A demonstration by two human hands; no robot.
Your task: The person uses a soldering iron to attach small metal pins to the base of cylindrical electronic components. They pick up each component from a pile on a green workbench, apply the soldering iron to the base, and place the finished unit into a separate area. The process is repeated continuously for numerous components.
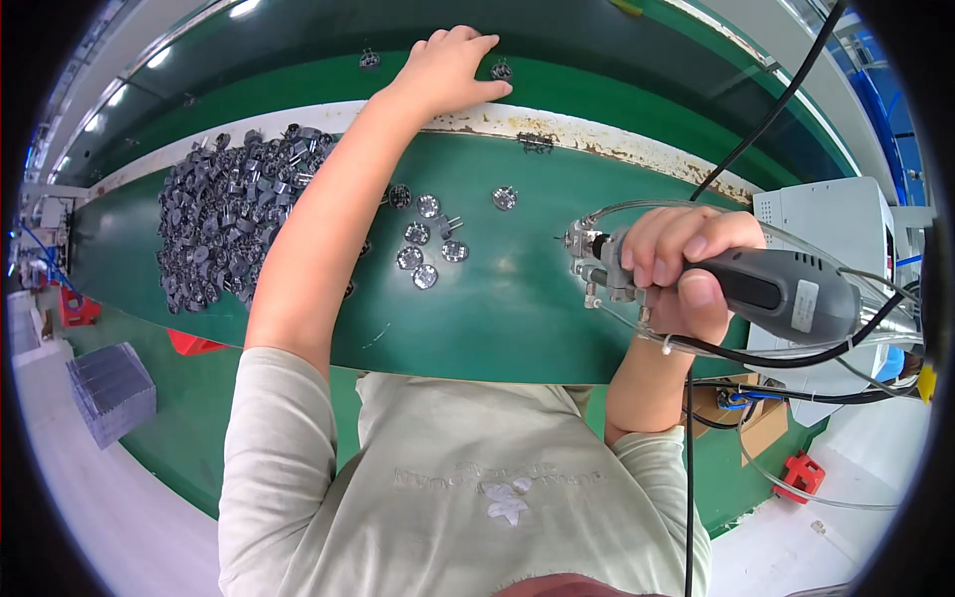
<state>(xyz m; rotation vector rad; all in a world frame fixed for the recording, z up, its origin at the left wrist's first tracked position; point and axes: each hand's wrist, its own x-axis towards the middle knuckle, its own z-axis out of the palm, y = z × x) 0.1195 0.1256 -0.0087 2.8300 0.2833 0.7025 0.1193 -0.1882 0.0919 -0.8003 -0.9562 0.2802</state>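
My left hand [453,72] is stretched over the green conveyor belt [617,98] beyond the bench, its fingers apart. Between thumb and fingertips, just to their right, lies a small round black part [501,71] on the belt; I cannot make out any contact. My right hand [686,254] is wrapped round a grey electric screwdriver [786,291], which lies level above the bench with its metal tip pointing left. Thin clear tubes and a black cable run from it. Several round parts [425,276] with shiny faces sit on the green bench top [497,318], left of the tip.
A large heap of dark round parts [224,224] covers the bench's left side. A worn white rail [617,144] divides bench and belt. Another part [369,60] lies on the belt. At right stands a white machine box [826,224], with a black cable [771,114] hanging nearby.
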